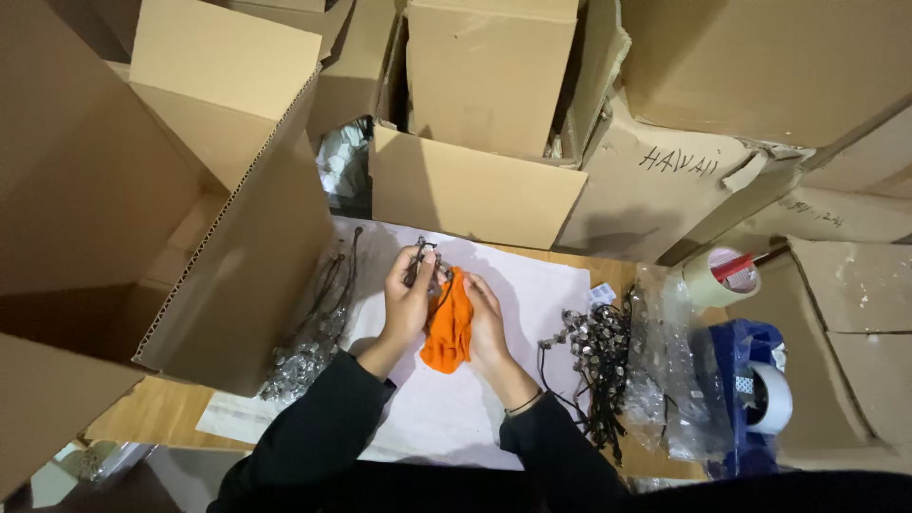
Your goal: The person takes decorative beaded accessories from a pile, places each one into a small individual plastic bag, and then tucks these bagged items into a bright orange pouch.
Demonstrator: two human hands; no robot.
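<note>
Both hands grip: left hand (410, 296) pinches seemingly a beaded cord (425, 255), right hand (484, 318) clasps orange cloth (449, 328).

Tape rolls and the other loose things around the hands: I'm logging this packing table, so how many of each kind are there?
Tape rolls: 2, a tan one and a white one
Orange cloth, held between left hand and right hand: 1
Heaps of beaded cords: 2, one at left, one at right
White paper sheet: 1
Total: 6
</note>
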